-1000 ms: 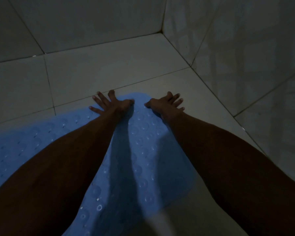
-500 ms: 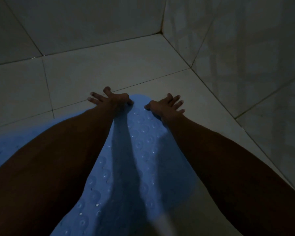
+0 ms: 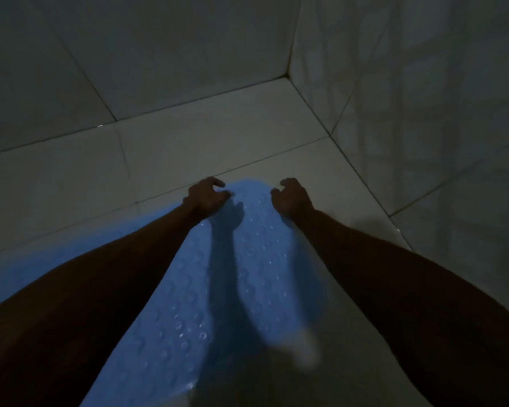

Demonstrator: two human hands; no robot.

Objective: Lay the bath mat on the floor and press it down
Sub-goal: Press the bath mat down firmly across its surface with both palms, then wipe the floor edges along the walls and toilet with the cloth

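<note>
The light blue bath mat (image 3: 247,274), dotted with round suction cups, lies on the pale tiled floor (image 3: 188,148) and runs from the bottom of the view toward the corner. My left hand (image 3: 206,196) is at the mat's far left corner with its fingers curled and its thumb on the mat. At the far right edge, my right hand (image 3: 291,198) also has its fingers curled over the mat. The dim light hides how much of the mat each hand holds. Both forearms cover the mat's sides.
Tiled walls (image 3: 423,113) meet in a corner just beyond the mat and close off the right side. Bare floor tiles stretch to the left and ahead of the mat's far edge.
Both hands had their fingers spread flat on the mat's far end. Those fingers have since curled in, while the hands stay at the same end of the mat.
</note>
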